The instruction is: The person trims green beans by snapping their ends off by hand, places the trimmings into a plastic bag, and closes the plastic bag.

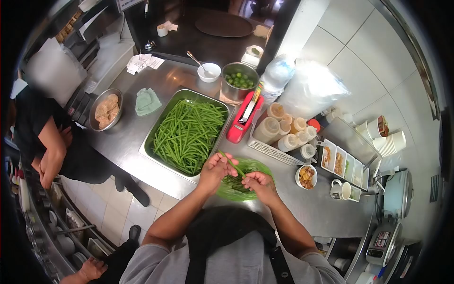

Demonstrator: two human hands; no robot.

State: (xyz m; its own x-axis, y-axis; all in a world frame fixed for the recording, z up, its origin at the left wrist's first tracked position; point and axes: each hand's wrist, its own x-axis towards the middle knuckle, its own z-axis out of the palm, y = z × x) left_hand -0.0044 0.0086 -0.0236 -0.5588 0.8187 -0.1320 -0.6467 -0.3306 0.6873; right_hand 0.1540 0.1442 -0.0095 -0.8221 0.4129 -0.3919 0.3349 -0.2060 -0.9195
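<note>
A single green bean (231,163) stretches between my two hands, above a green plastic bag (259,166) with dark trimmings in it. My left hand (215,169) pinches the bean's upper left end. At its lower right end, the fingers of my right hand (260,185) are closed on the same bean. Just beyond my left hand lies a deep metal tray (147,147) heaped with green beans (189,132). Exactly how the fingertips meet the bean is too small to make out.
A red tape dispenser (240,124) stands right of the tray, beside a white basket (272,150) of squeeze bottles. Behind are a pot of limes (240,80) and a white bowl (208,72) with a spoon. A green cloth (148,102) and metal bowl (106,110) lie left, near another person (52,137).
</note>
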